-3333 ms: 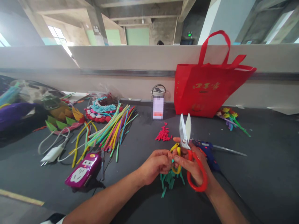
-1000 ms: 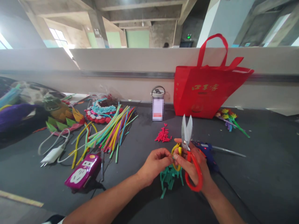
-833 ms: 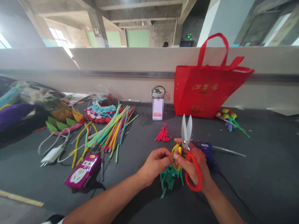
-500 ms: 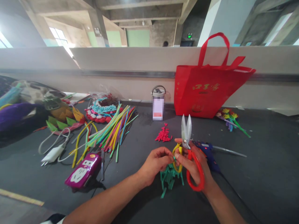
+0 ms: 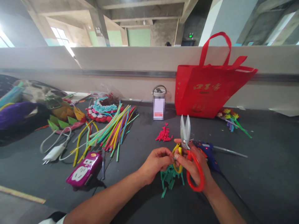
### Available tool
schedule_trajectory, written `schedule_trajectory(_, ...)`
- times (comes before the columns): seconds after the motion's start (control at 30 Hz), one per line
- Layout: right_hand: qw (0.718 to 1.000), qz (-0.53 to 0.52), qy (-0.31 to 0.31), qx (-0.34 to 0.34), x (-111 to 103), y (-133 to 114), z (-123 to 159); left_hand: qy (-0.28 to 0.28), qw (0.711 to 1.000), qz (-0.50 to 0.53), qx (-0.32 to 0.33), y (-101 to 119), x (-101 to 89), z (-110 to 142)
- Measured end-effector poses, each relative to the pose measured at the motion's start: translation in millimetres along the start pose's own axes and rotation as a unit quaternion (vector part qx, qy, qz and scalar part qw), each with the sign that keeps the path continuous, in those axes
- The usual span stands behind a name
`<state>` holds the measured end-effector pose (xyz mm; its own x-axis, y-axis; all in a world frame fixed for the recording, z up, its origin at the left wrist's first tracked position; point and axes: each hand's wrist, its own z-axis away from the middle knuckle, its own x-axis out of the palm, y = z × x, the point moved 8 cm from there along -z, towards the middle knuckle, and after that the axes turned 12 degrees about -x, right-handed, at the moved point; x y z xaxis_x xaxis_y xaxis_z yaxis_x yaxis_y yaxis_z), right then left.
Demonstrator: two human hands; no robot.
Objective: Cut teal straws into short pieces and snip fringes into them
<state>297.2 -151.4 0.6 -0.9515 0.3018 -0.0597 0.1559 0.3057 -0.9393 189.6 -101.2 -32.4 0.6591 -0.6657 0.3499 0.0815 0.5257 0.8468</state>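
Note:
My right hand (image 5: 196, 165) holds red-handled scissors (image 5: 185, 132), blades pointing up and slightly apart. Its thumb and fingers are also around a bent yellow strip (image 5: 180, 168) that forms a loop. My left hand (image 5: 155, 165) is closed in a pinch at the left side of this loop. A tiny bit of green shows between the fingertips of the two hands, mostly hidden. Below them lies a heap of short green strips (image 5: 170, 179) on the dark table. Just beyond my hands is a small pile of pinkish-red pieces (image 5: 163, 134).
A blue glue gun (image 5: 211, 158) with a clear stick lies right of my hands. Left are colourful fuzzy stems (image 5: 119, 127), a purple power socket (image 5: 84, 171) and a white charger (image 5: 54, 154). Behind stand a lidded cup (image 5: 158, 105) and a red bag (image 5: 205, 93).
The view has shifted very slightly. Both hands keep nearly the same pose, and the scissors are tilted a touch more to the left.

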Motion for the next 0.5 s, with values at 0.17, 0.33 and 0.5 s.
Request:
schedule_trajectory(0.17,1.000,0.002,0.004,0.004,-0.5,0.2,0.6,-0.010,1.000,-0.002,-0.001,0.1,0.8,-0.3)
schedule_trajectory(0.33,1.000,0.012,0.001,-0.003,-1.3,1.1,1.3,-0.013,1.000,-0.002,-0.011,-0.8,2.1,-0.1)
schedule_trajectory(0.5,0.999,0.032,0.010,-0.013,-2.5,-2.5,0.7,-0.019,1.000,-0.004,-0.018,-2.8,2.0,-1.0)
